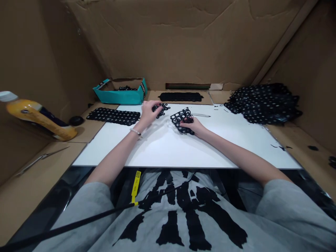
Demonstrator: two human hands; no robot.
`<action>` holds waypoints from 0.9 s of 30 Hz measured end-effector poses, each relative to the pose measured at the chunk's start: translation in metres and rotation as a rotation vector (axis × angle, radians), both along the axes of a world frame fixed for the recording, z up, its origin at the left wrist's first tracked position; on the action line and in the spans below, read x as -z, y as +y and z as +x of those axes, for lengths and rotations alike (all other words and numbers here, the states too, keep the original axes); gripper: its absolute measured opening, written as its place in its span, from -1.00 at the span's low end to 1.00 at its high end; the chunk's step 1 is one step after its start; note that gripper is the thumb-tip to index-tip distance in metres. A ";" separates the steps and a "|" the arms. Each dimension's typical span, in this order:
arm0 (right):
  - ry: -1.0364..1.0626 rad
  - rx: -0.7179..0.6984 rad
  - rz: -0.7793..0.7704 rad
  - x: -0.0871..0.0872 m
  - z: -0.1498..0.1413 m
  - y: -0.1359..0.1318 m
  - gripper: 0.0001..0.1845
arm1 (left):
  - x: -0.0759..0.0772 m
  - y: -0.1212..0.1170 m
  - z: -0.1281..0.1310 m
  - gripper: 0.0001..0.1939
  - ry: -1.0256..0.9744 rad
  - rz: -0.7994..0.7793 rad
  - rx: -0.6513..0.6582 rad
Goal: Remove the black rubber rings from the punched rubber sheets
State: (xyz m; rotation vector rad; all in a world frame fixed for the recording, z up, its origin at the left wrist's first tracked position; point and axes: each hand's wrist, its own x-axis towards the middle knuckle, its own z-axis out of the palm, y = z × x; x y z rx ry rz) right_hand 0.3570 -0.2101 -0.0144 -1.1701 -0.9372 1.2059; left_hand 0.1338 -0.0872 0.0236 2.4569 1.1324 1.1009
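Working over a white board [183,150], we grip a crumpled black perforated sheet [179,120] in our right hand [193,125], with the fingers curled around its near edge. The sheet sits at 12 o'clock from the board's middle, just off the surface. Our left hand [149,113], with a pale beaded bracelet [135,132] on its wrist, is at 10 o'clock, its fingertips [154,106] closed on a small black perforated piece [161,110]. We cannot tell how firmly they pinch it.

A flat black perforated sheet [113,116] lies at 10 o'clock, on the cardboard just past the board's left edge and overlapping it. Beyond the board at 12 o'clock lies a dark strip of the same black material [180,97], and at 11 o'clock stands a teal box [120,95] holding more black pieces [127,88]. A large heap of perforated sheets [262,104] rises at 2 o'clock. A slim pale stick [201,115] rests on the board just beside our right hand, and small black scraps [280,147] dot the cardboard at 3 o'clock. A yellow bottle [36,119] lies at 9 o'clock, tilted against the cardboard wall [47,63].
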 end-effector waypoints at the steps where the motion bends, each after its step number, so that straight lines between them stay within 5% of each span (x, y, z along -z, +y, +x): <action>1: -0.010 -0.009 0.009 -0.001 0.000 -0.001 -0.52 | -0.003 -0.011 0.007 -0.67 0.048 0.003 0.142; 3: -0.024 -0.023 0.028 -0.002 0.000 -0.002 -0.54 | -0.004 -0.032 0.019 -0.69 0.135 0.003 0.336; 5: -0.029 -0.034 0.045 -0.002 0.000 -0.002 -0.56 | -0.002 -0.048 0.029 -0.69 0.168 0.003 0.389; 9: -0.027 -0.071 0.078 0.002 0.002 -0.001 -0.58 | 0.007 -0.056 0.036 -0.71 0.137 -0.055 0.358; 18: 0.013 -0.098 0.055 -0.002 0.003 -0.001 -0.42 | 0.013 -0.033 0.037 -0.75 -0.099 -0.438 0.320; 21: 0.024 -0.054 0.006 -0.003 0.003 -0.001 -0.39 | 0.014 -0.012 0.029 -0.72 -0.302 -0.516 0.181; 24: 0.003 -0.041 -0.012 -0.002 0.002 0.000 -0.36 | 0.016 0.016 0.009 -0.71 -0.462 -0.434 -0.073; 27: -0.005 -0.029 -0.021 -0.002 0.003 0.000 -0.35 | 0.020 0.036 -0.013 -0.74 -0.314 -0.252 -0.259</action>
